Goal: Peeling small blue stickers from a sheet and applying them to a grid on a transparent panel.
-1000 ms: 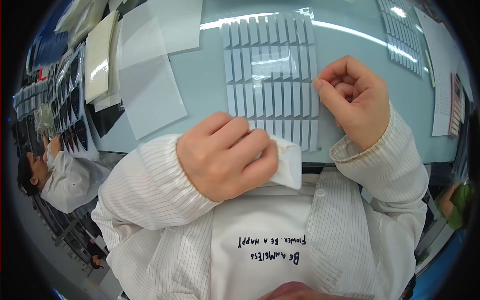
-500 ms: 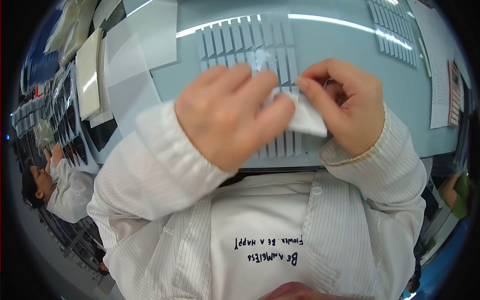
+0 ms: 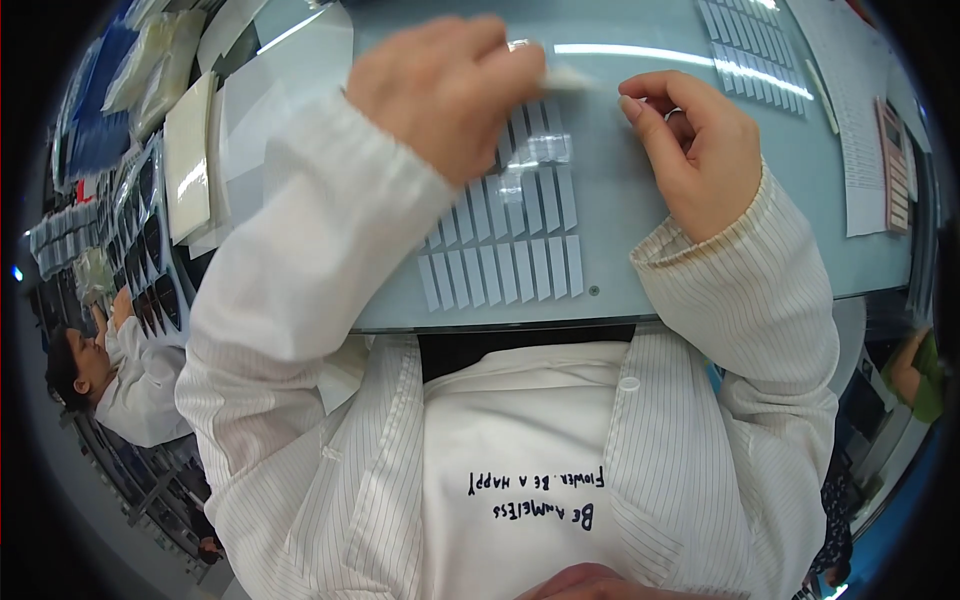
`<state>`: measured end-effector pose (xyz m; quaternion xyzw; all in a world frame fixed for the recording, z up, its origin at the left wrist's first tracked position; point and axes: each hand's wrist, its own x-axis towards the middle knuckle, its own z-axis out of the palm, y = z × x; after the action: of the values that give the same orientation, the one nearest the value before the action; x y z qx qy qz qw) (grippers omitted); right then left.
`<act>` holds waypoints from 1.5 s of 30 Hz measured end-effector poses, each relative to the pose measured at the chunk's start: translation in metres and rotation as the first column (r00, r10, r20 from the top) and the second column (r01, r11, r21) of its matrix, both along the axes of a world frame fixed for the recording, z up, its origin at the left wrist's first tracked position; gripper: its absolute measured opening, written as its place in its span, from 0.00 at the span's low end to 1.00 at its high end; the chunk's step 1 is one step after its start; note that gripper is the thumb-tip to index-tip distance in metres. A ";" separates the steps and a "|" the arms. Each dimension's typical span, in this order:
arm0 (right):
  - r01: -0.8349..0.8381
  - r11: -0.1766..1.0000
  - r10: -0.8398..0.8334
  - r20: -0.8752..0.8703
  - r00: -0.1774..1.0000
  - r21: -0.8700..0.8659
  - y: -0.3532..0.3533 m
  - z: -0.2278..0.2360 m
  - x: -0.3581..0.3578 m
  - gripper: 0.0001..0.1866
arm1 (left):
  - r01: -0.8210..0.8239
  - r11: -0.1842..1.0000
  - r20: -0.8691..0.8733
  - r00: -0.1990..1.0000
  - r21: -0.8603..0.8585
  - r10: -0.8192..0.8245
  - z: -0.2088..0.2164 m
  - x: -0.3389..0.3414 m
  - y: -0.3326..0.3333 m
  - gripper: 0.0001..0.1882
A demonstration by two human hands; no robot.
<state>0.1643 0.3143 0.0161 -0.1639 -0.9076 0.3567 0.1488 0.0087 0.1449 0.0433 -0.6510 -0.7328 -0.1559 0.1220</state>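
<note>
My left hand (image 3: 440,95) is raised over the far part of the table, smeared by motion, its fingers closed. From its fingertips sticks out a blurred white wipe (image 3: 572,80). To the right, my right hand (image 3: 700,145) is held with thumb and index fingertip pinched close together; anything between them is too small to make out. Below and between the hands lie rows of narrow pale strips (image 3: 505,270) on the glass-topped table (image 3: 615,220). My left hand and sleeve cover part of these rows.
Another block of strips (image 3: 755,50) lies at the far right, beside a printed sheet (image 3: 865,170) and a pinkish case (image 3: 893,165). At left are translucent sheets (image 3: 245,160), a cream pad (image 3: 190,160) and bagged items (image 3: 165,65). A co-worker (image 3: 125,375) sits at the left.
My left hand has moved up and away from me with the white wipe, leaving my right hand. My right hand has shifted slightly farther up. The nearer rows of strips are now uncovered.
</note>
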 end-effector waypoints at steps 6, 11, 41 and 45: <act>-0.009 1.000 0.008 -0.053 0.999 -0.013 0.001 -0.005 0.000 0.08 | 0.203 0.971 0.204 0.963 -0.127 -0.174 0.012 0.081 -0.053 0.15; -0.013 1.000 0.012 -0.059 0.998 -0.018 0.000 -0.005 0.000 0.09 | 0.051 0.991 0.086 0.995 -0.121 -0.041 0.009 0.060 -0.044 0.13; 0.005 1.000 -0.005 0.005 1.000 0.012 -0.002 -0.005 -0.005 0.09 | -0.296 0.955 -0.031 0.955 -0.006 0.295 -0.008 -0.009 0.004 0.02; 0.005 1.000 -0.005 0.004 1.000 0.007 -0.002 -0.007 -0.004 0.09 | -0.063 0.997 0.042 0.997 -0.039 0.065 0.001 0.018 -0.017 0.04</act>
<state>0.1603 0.3122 0.0096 -0.1661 -0.9088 0.3528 0.1486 0.0271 0.1277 0.0440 -0.6259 -0.7585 -0.1522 0.0986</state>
